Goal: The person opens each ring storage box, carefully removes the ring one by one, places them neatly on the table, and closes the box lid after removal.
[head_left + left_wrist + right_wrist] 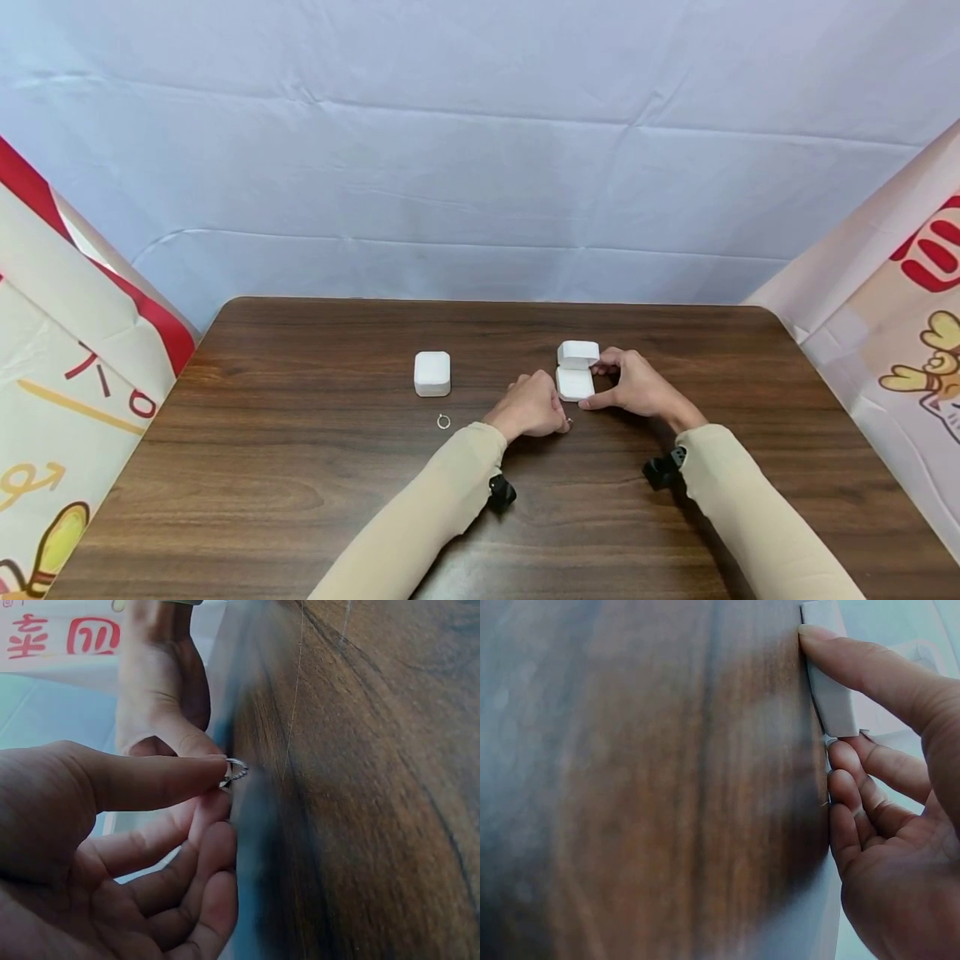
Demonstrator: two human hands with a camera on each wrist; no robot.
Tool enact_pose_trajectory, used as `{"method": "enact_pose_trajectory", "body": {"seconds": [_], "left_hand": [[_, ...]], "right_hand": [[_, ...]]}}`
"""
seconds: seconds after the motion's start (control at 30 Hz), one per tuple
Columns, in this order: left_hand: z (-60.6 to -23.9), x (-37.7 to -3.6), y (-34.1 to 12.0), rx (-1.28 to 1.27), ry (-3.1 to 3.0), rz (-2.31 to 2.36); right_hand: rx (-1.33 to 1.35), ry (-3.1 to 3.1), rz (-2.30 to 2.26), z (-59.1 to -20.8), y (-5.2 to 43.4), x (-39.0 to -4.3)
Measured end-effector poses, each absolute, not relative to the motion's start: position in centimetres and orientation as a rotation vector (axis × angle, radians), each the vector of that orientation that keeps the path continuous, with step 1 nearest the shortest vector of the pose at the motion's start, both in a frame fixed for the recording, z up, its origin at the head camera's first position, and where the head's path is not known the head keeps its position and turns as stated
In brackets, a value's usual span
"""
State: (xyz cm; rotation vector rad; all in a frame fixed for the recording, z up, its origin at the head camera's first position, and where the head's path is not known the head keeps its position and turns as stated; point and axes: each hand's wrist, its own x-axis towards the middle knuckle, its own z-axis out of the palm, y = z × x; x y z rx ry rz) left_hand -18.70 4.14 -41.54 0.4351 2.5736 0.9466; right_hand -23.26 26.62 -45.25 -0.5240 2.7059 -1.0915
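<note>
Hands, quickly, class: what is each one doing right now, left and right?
Left hand: pinches a small ring between thumb and fingertip.
Right hand: holds the open white box, thumb against its side.

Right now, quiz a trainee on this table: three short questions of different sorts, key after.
1. True or false: the open white box has its lid up.
2. What does the left hand pinch?
A. a coin
B. a small ring
C. a key
3. Fill in: a second ring lies in front of the ______ white box.

Key: 1 true; 2 B; 3 closed. The right hand steadies the open box.
</note>
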Motion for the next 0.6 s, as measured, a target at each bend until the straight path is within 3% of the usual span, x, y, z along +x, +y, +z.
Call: {"method": "enact_pose_trajectory", "body": {"seconds": [0.6], "left_hand": [[-41.99,-18.72,4.43,0.318,2.612,0.842]], "right_hand": [[-0.539,2.688,-1.105,-45.22,26.66,-23.39]]}}
